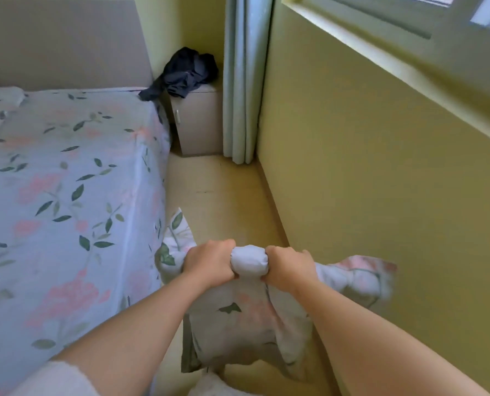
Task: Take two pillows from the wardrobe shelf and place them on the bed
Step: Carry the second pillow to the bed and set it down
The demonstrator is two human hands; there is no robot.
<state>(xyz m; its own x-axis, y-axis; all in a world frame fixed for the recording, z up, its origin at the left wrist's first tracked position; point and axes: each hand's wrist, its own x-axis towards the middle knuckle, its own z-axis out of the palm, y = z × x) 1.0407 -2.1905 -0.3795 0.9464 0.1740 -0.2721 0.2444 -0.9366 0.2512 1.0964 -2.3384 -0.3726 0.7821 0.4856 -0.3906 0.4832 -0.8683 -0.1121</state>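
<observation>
Beside bed (66, 181), pillow (246, 324) hangs below left hand (209, 264) and right hand (291, 270).

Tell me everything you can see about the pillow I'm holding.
The pillow is soft, in a pale cloth case with pink flowers and green leaves. The left hand and right hand grip its bunched top edge side by side. It hangs above the floor beside the bed, its corners flaring outward.
</observation>
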